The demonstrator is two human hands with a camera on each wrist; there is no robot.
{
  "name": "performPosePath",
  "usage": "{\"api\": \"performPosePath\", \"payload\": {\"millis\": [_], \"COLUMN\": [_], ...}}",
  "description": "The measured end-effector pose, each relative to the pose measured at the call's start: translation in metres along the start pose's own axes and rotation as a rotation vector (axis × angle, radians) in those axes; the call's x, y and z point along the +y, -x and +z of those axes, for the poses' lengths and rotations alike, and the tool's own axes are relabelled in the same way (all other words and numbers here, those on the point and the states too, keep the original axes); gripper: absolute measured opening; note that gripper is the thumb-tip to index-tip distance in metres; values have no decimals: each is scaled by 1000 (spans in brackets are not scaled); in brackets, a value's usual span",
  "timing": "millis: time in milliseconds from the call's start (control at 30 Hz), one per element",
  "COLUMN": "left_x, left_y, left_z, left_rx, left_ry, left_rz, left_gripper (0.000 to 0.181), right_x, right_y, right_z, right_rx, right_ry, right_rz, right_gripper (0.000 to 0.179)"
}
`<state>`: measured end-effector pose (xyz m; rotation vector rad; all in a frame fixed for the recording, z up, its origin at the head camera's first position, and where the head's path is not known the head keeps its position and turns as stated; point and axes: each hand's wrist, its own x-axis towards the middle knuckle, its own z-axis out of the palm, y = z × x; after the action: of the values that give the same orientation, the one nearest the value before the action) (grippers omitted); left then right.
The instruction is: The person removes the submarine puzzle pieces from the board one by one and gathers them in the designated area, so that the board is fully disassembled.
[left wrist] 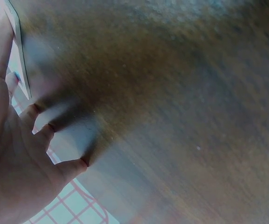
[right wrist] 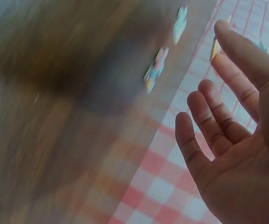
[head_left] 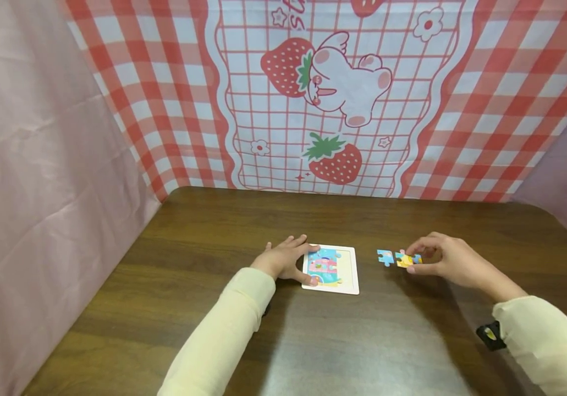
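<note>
Right of the frame's centre, the right hand (head_left: 453,261) pinches a yellow piece (head_left: 404,261) between thumb and index fingertips, a blue piece (head_left: 384,257) just left of it. Mid-frame, the left hand (head_left: 285,258), fingers spread, touches the board (head_left: 346,269).

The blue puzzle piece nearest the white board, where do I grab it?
Best to pinch the blue puzzle piece by its near and far edges, coming down from above, because it looks thin and lies flat. Keep toward its left, since the yellow piece and right hand are close on its right.
</note>
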<state>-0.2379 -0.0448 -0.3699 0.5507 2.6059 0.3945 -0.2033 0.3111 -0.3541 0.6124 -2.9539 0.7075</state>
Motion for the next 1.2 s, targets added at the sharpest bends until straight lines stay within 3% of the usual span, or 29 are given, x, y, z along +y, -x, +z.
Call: {"api": "performPosePath", "payload": {"millis": [233, 500, 733, 1200], "left_x": [2, 1, 1, 0], "left_y": [-3, -2, -1, 0], "left_z": [1, 1, -1, -1], "left_rx": [2, 1, -4, 2], "left_ry": [-6, 9, 15, 7], "left_rz": [13, 11, 9, 3], "left_gripper": [85, 85, 85, 85], "right_x": [26, 51, 67, 78], "right_y": [12, 19, 21, 21], "right_z": [-12, -17, -18, -16], "right_rx": [-12, 14, -14, -59], "right_ry": [24, 78, 99, 96], "right_rz": [76, 81, 99, 127], "right_gripper": [34, 32, 30, 30]}}
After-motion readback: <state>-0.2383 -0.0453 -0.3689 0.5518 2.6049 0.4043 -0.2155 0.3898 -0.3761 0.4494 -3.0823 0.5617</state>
